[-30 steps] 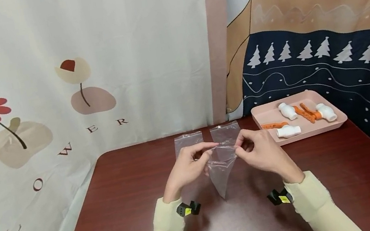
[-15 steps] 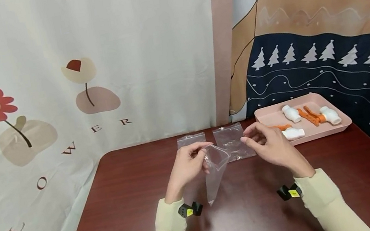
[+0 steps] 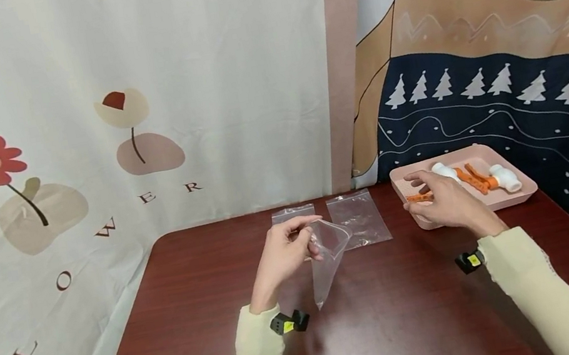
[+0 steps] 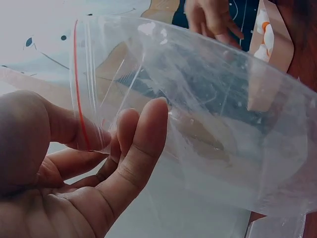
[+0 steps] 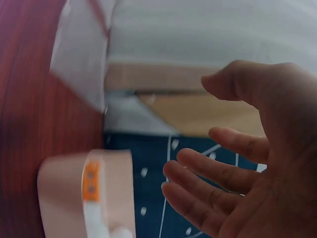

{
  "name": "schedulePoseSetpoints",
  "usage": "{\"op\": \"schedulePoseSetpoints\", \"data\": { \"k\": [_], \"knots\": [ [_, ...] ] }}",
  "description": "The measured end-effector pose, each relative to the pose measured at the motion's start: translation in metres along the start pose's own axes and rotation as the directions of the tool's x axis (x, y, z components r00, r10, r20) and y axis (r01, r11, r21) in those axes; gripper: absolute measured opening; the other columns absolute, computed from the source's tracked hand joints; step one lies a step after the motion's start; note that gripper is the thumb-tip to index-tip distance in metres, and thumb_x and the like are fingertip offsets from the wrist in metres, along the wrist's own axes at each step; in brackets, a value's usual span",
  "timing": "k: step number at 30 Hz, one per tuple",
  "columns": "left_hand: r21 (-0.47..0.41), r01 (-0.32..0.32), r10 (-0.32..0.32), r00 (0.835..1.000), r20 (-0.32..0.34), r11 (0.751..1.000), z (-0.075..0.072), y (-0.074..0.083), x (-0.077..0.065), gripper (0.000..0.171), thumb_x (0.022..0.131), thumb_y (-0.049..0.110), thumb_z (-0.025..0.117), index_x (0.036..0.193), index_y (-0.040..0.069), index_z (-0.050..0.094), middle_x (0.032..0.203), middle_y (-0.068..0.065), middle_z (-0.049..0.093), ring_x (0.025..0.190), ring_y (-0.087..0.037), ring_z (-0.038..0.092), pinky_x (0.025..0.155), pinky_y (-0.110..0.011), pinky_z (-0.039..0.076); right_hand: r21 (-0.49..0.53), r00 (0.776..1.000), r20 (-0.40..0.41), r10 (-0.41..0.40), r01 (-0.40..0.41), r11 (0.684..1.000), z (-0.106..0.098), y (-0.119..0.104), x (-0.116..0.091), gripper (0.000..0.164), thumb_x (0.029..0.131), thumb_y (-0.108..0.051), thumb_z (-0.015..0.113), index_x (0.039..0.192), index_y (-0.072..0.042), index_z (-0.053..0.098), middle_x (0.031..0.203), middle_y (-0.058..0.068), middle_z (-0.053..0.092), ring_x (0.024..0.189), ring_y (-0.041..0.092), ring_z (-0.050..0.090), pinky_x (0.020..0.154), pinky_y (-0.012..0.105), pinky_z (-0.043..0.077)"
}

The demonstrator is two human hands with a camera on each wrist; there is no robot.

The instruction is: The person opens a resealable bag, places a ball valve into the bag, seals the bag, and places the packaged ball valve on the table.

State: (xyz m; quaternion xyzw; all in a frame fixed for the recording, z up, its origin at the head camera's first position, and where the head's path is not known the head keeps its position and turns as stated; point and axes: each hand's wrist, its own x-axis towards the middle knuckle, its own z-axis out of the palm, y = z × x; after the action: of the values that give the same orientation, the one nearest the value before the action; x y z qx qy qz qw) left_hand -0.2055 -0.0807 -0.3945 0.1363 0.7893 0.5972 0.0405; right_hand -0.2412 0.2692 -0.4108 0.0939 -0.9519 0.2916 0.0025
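My left hand [image 3: 284, 257] pinches a clear zip bag [image 3: 328, 262] by one side of its mouth, and the bag hangs with its mouth spread. In the left wrist view a red line runs along the bag's zip edge, near the thumb. My right hand [image 3: 451, 202] is over the near left part of a pink tray [image 3: 517, 199], fingers apart and holding nothing. Beneath and beside it lie white valves with orange handles; one orange handle [image 3: 418, 198] shows by the fingers, its white body hidden by the hand. Another white valve [image 3: 505, 178] lies at the tray's right.
Two flat clear zip bags lie at the back of the brown table [image 3: 201, 319]: the right bag [image 3: 359, 218] in full view, the left bag [image 3: 293, 213] partly behind my left hand. A printed curtain [image 3: 234, 85] hangs along the table's back edge.
My right hand has let go of the bag's mouth and moved right to the pink tray. My left hand keeps its pinch on the bag, which now hangs from that side.
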Motion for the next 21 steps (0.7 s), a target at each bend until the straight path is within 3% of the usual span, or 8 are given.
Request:
{"op": "schedulePoseSetpoints", "data": {
  "k": [5,13,21],
  "knots": [
    [-0.037,0.025,-0.025,1.000,-0.001,0.999,-0.001,0.002,-0.001,0.038,0.098,-0.002,0.050,0.126,0.011,0.073,0.075,-0.014,0.066,0.063,-0.017,0.069,0.067,-0.039,0.065,-0.067,0.997,0.072,0.040,-0.036,0.997,-0.007,0.020,0.010,0.072,0.094,-0.031,0.071,0.153,-0.005,0.040,0.146,0.030,0.049,0.129,0.048,0.051,0.102,0.064,0.050],
    [-0.028,0.025,-0.025,1.000,0.010,0.999,0.000,0.001,0.001,0.038,0.099,0.001,0.050,0.128,0.014,0.072,0.076,-0.014,0.067,0.065,-0.018,0.070,0.068,-0.039,0.065,-0.130,0.986,0.155,0.055,-0.035,0.991,-0.011,0.046,0.022,0.075,0.088,-0.024,0.076,0.151,0.000,0.043,0.145,0.036,0.048,0.120,0.047,0.057,0.098,0.062,0.052],
    [-0.038,0.037,-0.036,0.999,0.009,0.999,-0.001,-0.002,0.002,0.038,0.099,-0.001,0.050,0.128,0.013,0.072,0.076,-0.016,0.066,0.066,-0.019,0.069,0.069,-0.039,0.065,-0.174,0.952,0.282,0.122,-0.074,0.982,-0.007,0.068,0.036,0.081,0.083,-0.023,0.082,0.151,-0.001,0.044,0.143,0.036,0.051,0.123,0.046,0.055,0.097,0.056,0.053]
  ]
}}
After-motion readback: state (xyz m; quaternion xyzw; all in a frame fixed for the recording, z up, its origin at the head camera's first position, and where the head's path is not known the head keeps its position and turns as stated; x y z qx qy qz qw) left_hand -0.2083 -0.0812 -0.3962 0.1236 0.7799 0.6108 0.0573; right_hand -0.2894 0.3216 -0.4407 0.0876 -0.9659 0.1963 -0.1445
